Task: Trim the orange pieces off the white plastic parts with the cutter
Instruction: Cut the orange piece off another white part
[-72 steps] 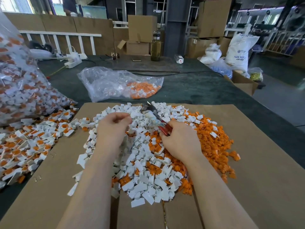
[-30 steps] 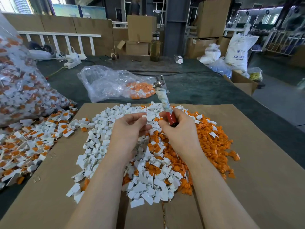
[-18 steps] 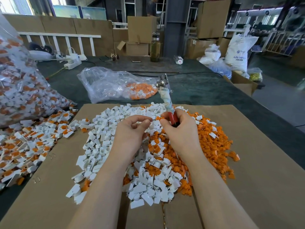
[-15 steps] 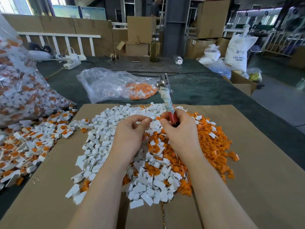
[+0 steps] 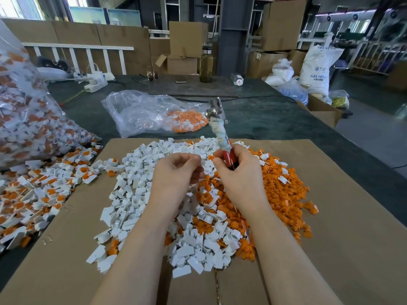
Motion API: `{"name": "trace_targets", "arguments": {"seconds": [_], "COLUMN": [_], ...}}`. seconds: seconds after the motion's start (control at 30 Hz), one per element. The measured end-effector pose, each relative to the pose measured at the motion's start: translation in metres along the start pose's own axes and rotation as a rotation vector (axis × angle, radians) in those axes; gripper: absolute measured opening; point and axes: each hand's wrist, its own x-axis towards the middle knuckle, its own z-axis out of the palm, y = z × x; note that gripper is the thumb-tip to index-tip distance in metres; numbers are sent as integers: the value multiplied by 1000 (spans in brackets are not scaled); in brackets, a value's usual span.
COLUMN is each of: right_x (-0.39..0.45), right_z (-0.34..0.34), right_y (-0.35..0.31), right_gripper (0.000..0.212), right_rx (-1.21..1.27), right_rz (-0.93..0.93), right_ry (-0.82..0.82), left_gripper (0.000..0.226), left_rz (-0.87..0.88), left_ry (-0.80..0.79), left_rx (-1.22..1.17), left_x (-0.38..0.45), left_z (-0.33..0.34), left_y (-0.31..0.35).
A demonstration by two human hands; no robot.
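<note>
Right hand [image 5: 239,172], just right of frame centre, is wrapped round the red grip of the cutter [image 5: 220,133]. The tool stands nearly upright, with its cloth-wrapped shank and metal head poking up past the far edge of the cardboard sheet [image 5: 330,238]. Left hand [image 5: 176,172] sits just beside it with fingers curled in toward the thumb. It looks like a pinch on one small part, but we can't see the part itself, so we can't tell what it holds.

Below both hands is a mixed heap: white plastic parts [image 5: 136,194] spread centre-left, and loose orange pieces [image 5: 282,190] piled to the right. At lower left of the frame, off the cardboard, lie untrimmed parts [image 5: 37,194] with orange still on them. Behind those, filling the upper left, is a big clear sack [image 5: 26,119] of the same. A smaller plastic bag [image 5: 154,113] with orange offcuts sits upper centre on the dark table [image 5: 275,119].

Risks as we judge them:
- The cutter head points away from the pinching hand, so it has to swing back down to cut. The fingertips are close, so a nip is possible.
- The part is tiny and mostly hidden in the pinch, so a blind cut may bite the white body instead of the orange.
- Offcuts land in one heap with the finished whites, so sorting errors are likely.
</note>
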Motion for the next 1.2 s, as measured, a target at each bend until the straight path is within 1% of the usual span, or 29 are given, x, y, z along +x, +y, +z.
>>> {"name": "trace_targets", "arguments": {"seconds": [0.1, 0.17, 0.23, 0.37, 0.57, 0.8, 0.93, 1.2], "right_x": [-1, -1, -2, -2, -4, -4, -4, -3], "right_z": [1, 1, 1, 0, 0, 1, 3, 4], "right_y": [-1, -2, -3, -4, -6, -6, -5, -3], "right_gripper": [11, 13, 15, 18, 20, 24, 27, 27], "right_rx": [-16, -31, -33, -32, -54, -99, -157, -173], "right_rz": [-17, -28, -34, -47, -85, -109, -119, -118], "right_ry": [4, 17, 24, 27, 45, 71, 89, 113], "left_gripper": [7, 16, 20, 9, 8, 12, 15, 16], "left_rz": [21, 18, 1, -4, 20, 83, 138, 251], "left_ry": [-7, -6, -8, 9, 61, 107, 88, 52], "left_rx": [-55, -80, -93, -98, -78, 33, 111, 245], "left_x": [1, 1, 1, 1, -2, -4, -6, -9], "left_z": [1, 2, 2, 2, 2, 7, 9, 9], "left_y": [0, 0, 0, -1, 0, 2, 3, 2]}}
